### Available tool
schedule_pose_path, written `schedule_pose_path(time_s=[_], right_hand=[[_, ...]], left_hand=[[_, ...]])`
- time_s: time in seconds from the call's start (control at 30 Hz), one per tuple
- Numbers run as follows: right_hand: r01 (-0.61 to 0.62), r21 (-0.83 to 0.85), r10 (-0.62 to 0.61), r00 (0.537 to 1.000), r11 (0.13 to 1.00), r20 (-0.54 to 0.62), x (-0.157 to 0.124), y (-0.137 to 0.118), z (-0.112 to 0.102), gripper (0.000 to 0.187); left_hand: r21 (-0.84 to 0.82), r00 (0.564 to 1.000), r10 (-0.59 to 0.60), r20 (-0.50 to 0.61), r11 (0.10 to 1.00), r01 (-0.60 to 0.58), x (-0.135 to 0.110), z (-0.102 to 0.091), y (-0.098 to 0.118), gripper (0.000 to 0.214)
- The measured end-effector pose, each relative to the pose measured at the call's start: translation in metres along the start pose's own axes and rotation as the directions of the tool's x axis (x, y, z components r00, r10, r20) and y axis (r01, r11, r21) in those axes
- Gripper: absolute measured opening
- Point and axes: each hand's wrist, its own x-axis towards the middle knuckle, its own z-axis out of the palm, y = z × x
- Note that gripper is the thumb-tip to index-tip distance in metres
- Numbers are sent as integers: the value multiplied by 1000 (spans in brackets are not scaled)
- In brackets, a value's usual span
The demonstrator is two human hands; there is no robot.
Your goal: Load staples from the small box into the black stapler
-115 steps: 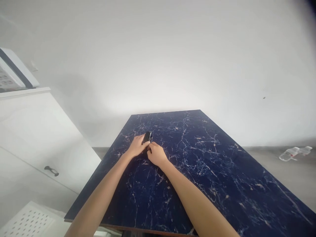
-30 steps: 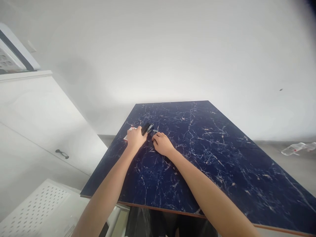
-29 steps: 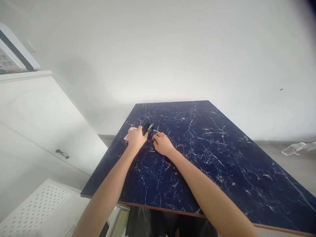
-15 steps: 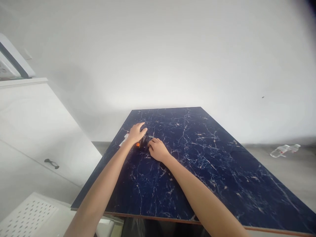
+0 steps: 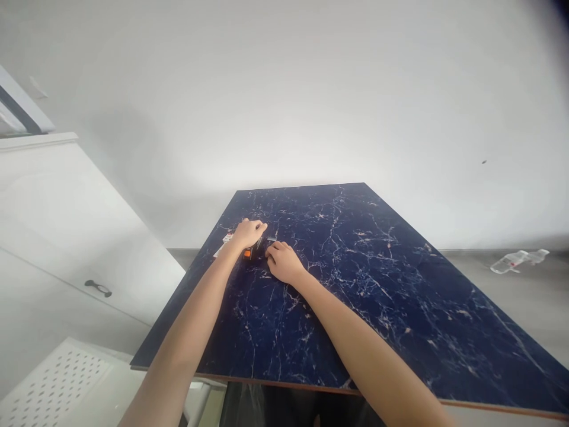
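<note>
Black stapler-like device (image 5: 253,251), our left hand (image 5: 250,232) over it.
Right hand (image 5: 283,262) just beside it; fingers bent on both, pinch we can't tell.

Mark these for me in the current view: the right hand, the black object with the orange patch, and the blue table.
Right hand (image 5: 284,263): head view, back of the hand.
Black object (image 5: 254,251): head view, dark side beside its orange patch.
Blue table (image 5: 338,284): head view, bare top.
</note>
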Motion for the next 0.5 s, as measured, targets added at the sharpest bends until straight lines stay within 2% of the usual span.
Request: schedule_pose_path(time_s=[0.2, 0.37, 0.43, 0.5], right_hand=[[-3, -12, 3, 1000, 1000, -4, 0, 1, 1, 25], [-7, 0, 7, 1000, 1000, -6, 0, 0, 0, 26], [-8, 9, 8, 1000, 1000, 0, 0, 0, -1, 26], [-11, 16, 11, 1000, 1000, 10, 0, -1, -1, 26]], left_hand=[[7, 1000, 8, -24, 1000, -8, 1, 1, 4, 41], [-62, 999, 3, -53, 998, -6, -1, -5, 2, 45], [-116, 992, -19, -121, 993, 5, -11, -13, -6, 49], [-172, 967, -86, -241, 984, 45, -26, -21, -21, 48]])
